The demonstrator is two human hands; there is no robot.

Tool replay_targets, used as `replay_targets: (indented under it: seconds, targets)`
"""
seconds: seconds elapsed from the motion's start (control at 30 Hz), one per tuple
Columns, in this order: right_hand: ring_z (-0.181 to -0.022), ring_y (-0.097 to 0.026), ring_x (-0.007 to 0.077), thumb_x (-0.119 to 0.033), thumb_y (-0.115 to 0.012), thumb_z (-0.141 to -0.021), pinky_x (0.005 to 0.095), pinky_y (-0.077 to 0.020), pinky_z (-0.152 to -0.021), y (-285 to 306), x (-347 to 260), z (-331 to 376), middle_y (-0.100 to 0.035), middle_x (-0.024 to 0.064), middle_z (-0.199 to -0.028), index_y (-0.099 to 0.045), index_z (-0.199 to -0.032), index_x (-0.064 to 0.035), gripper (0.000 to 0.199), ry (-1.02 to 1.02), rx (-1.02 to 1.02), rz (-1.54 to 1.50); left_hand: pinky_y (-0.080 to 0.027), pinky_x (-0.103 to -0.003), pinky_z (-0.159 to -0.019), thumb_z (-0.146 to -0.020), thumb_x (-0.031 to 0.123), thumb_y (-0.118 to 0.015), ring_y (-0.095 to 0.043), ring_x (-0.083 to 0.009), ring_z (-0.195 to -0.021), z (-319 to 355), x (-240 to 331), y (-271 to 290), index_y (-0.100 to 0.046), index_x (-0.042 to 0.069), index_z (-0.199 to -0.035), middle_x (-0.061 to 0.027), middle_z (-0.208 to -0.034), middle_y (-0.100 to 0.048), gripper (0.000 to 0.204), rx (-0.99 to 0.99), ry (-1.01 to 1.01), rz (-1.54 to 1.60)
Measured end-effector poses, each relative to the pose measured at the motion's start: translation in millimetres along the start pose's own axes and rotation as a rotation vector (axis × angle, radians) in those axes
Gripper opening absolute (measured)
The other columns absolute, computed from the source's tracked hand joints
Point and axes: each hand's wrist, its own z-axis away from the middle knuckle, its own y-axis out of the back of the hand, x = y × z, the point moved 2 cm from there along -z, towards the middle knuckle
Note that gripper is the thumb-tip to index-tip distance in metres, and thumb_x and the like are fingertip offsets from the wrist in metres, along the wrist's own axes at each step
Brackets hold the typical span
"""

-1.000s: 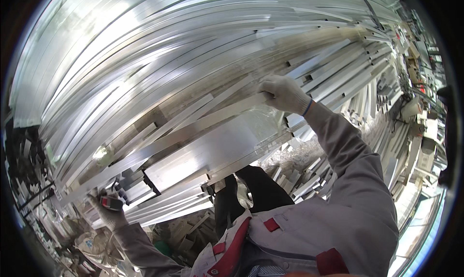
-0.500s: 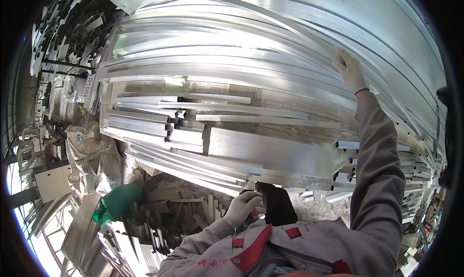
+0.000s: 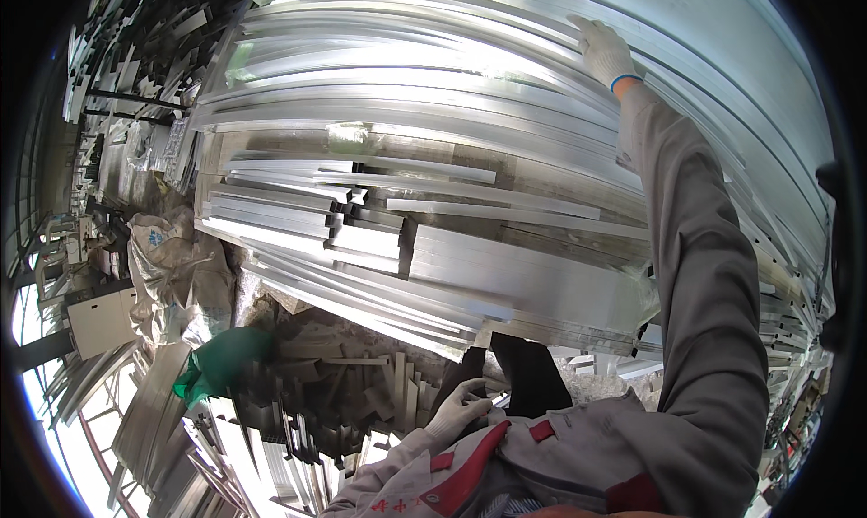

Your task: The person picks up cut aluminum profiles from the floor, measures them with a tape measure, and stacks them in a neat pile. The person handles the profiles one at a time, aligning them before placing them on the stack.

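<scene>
My right hand [image 3: 603, 50], in a white knit glove, reaches to the far side of the stack. Its fingers are stretched out, over or touching the long silvery metal profiles [image 3: 470, 14]; nothing shows in its grip. Close to my body, my left hand [image 3: 459, 412], also gloved, has loosely bent fingers with gaps between them and no object visible in it. Shorter metal bars [image 3: 533, 196] and a wide flat profile [image 3: 528, 270] lie between the two hands. Whether the right fingertips press on a bar is hard to tell.
Several dark-ended short profiles [image 3: 366, 233] lie on the stack's near left part. Below its edge are a green bag or cloth [image 3: 226, 360], pale woven sacks [image 3: 176, 270] and upright offcuts [image 3: 406, 392]. More scrap pieces [image 3: 172, 30] are heaped at the far left.
The long bar that my right hand held raised now lies down among the other profiles. My right hand has moved left and farther away and opened; my left hand's fingers have loosened.
</scene>
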Motion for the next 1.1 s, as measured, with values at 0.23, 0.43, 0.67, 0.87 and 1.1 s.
replay_targets:
  seconds: [0.23, 0.43, 0.67, 0.87, 1.1]
  targets:
    - [-0.124, -0.069, 0.0313, -0.018, -0.068, -0.105, 0.0492, -0.0534, -0.115, -19, -9, 210, -0.075, 0.0077, -0.126, -0.071, -0.139, -0.0167, 0.034, 0.08, 0.255, -0.32, -0.054, -0.023, -0.072, -0.107, 0.017, -0.075, -0.064, -0.0066, -0.084, -25, -1, 2, -0.071, 0.004, -0.138, -0.002, -0.105, -0.072, 0.034, -0.035, -0.014, 0.023]
    - [-0.124, -0.07, 0.0317, -0.008, -0.073, -0.097, 0.0524, -0.0523, -0.112, 3, 56, 434, -0.075, 0.0048, -0.127, -0.073, -0.133, -0.0192, 0.038, -0.278, -0.034, -0.289, -0.053, -0.024, -0.077, -0.113, 0.017, -0.065, -0.067, -0.0073, -0.087, -45, 15, 8, -0.077, 0.001, -0.125, -0.0027, -0.097, -0.075, 0.023, -0.104, -0.088, -0.123]
    - [-0.138, -0.058, 0.0291, -0.011, -0.076, -0.091, 0.0538, -0.0437, -0.114, 27, 197, 499, -0.072, -0.0005, -0.129, -0.076, -0.134, -0.025, 0.046, -0.461, -0.227, 0.156, -0.054, -0.027, -0.084, -0.11, 0.016, -0.067, -0.068, -0.0105, -0.092, -61, 39, -18, -0.077, 0.0, -0.124, -0.0043, -0.1, -0.075, 0.023, -0.126, 0.01, -0.301]
    - [-0.126, -0.067, 0.0244, -0.017, -0.076, -0.091, 0.0453, -0.0462, -0.107, 29, 239, 465, -0.075, 0.0019, -0.118, -0.078, -0.13, -0.027, 0.04, -0.313, -0.733, 0.171, -0.054, -0.028, -0.084, -0.11, 0.017, -0.067, -0.068, -0.011, -0.091, -65, 47, -31, -0.077, 0.001, -0.124, -0.0043, -0.099, -0.074, 0.023, -0.122, -0.071, -0.36]
    - [-0.113, -0.076, 0.029, -0.021, -0.077, -0.099, 0.0454, -0.0617, -0.1, 7, 117, 368, -0.077, 0.0062, -0.117, -0.069, -0.149, -0.0288, 0.051, 0.058, -0.397, -0.192, -0.055, -0.029, -0.084, -0.109, 0.018, -0.068, -0.067, -0.0116, -0.092, -67, 48, -43, -0.077, 0.002, -0.122, -0.0044, -0.1, -0.073, 0.023, -0.069, -0.043, -0.348]
